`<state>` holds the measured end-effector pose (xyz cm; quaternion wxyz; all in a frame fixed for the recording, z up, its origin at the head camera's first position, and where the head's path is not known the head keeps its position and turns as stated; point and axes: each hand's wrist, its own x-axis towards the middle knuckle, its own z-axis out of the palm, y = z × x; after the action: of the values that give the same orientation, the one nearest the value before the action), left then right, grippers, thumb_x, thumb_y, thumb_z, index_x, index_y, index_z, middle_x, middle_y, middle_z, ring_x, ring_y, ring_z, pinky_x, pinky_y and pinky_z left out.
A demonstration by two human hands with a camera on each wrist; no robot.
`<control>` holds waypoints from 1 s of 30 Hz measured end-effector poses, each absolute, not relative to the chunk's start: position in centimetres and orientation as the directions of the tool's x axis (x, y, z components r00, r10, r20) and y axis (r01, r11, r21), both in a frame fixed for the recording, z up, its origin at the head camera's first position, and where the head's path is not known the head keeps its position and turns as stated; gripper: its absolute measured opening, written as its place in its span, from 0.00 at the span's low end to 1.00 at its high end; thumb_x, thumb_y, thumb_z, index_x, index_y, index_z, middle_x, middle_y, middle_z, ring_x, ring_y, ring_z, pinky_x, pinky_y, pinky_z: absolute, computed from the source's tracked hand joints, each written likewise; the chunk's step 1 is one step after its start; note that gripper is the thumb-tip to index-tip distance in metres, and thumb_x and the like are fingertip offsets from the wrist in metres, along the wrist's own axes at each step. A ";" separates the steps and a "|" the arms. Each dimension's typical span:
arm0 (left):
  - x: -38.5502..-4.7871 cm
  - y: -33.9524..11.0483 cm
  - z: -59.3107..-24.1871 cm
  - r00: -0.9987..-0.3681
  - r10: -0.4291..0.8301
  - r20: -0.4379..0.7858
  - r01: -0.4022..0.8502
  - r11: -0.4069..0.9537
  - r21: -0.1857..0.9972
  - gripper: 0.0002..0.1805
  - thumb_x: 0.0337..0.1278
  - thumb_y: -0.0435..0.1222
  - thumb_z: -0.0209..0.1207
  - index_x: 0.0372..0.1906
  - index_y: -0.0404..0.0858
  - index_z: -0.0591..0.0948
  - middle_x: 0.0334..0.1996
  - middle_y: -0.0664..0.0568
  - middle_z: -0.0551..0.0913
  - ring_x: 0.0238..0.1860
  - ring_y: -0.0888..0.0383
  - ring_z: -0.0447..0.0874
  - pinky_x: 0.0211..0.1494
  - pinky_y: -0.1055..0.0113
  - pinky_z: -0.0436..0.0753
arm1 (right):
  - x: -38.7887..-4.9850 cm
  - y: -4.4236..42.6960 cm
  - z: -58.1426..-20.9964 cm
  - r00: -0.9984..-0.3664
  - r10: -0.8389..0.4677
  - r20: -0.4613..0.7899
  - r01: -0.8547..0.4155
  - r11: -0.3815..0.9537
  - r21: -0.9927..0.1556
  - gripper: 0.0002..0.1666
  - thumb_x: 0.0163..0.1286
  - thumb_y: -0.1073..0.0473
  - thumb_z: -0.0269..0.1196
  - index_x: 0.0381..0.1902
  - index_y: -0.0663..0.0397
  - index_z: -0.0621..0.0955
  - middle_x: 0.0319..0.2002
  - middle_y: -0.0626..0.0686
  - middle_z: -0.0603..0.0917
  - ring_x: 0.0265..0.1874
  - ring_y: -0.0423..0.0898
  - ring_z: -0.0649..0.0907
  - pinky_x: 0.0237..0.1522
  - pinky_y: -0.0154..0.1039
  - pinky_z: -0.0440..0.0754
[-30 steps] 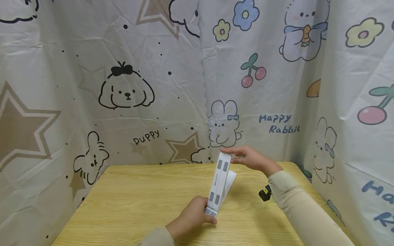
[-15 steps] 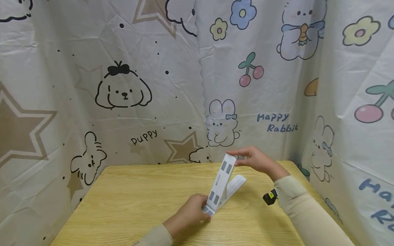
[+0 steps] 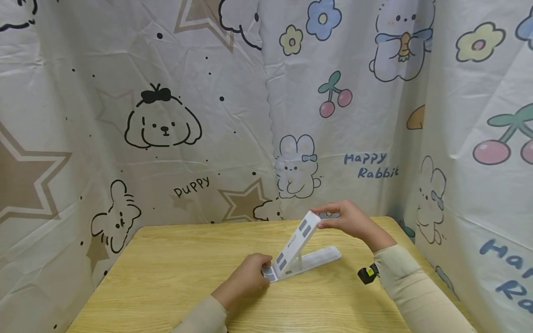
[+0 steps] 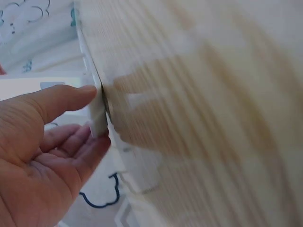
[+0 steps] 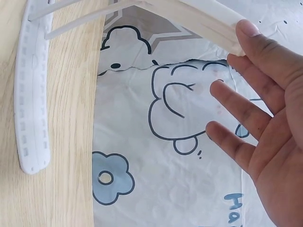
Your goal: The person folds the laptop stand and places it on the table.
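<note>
White plastic folding stand with grey pads (image 3: 296, 241) – spread in a V between two hands.
The left hand (image 3: 249, 274) grips its hinged end, the right hand (image 3: 350, 219) pinches the raised tip – lower bar pointing toward the yellow wood-grain tabletop's (image 3: 187, 263) right edge.

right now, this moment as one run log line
white folding stand: spread in a V; left hand: grips hinged end; right hand: pinches upper bar at tip; table: beneath
</note>
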<state>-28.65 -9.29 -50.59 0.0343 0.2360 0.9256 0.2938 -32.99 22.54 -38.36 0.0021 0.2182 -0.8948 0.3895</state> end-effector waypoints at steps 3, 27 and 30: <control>-29.0 -9.7 -50.9 -0.885 0.462 0.054 0.403 0.704 0.585 0.33 0.44 0.25 0.75 0.61 0.27 0.80 0.50 0.43 0.86 0.50 0.50 0.84 0.56 0.56 0.86 | -33.0 22.4 -38.5 -0.899 -0.398 0.185 -0.411 0.616 -0.672 0.28 0.61 0.49 0.76 0.61 0.37 0.85 0.59 0.50 0.86 0.60 0.57 0.82 0.62 0.63 0.79; -30.1 -10.8 -51.1 -0.894 0.446 0.050 0.382 0.699 0.605 0.37 0.43 0.23 0.75 0.65 0.29 0.78 0.53 0.44 0.85 0.54 0.50 0.83 0.63 0.52 0.83 | -31.7 22.0 -39.3 -0.882 -0.369 0.292 -0.467 0.608 -0.642 0.26 0.58 0.47 0.78 0.55 0.40 0.87 0.57 0.50 0.87 0.61 0.61 0.81 0.62 0.69 0.77; -30.3 -10.7 -51.1 -0.892 0.449 0.057 0.397 0.715 0.576 0.36 0.42 0.22 0.73 0.64 0.30 0.79 0.53 0.43 0.85 0.55 0.48 0.84 0.63 0.52 0.83 | -31.4 22.2 -39.6 -0.870 -0.377 0.319 -0.491 0.590 -0.641 0.25 0.58 0.47 0.78 0.55 0.38 0.87 0.56 0.48 0.87 0.60 0.59 0.82 0.61 0.67 0.78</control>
<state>-30.32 -10.69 -51.06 0.0436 0.2286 0.9249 0.3007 -31.39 22.16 -39.61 0.0747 0.2442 -0.8885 0.3812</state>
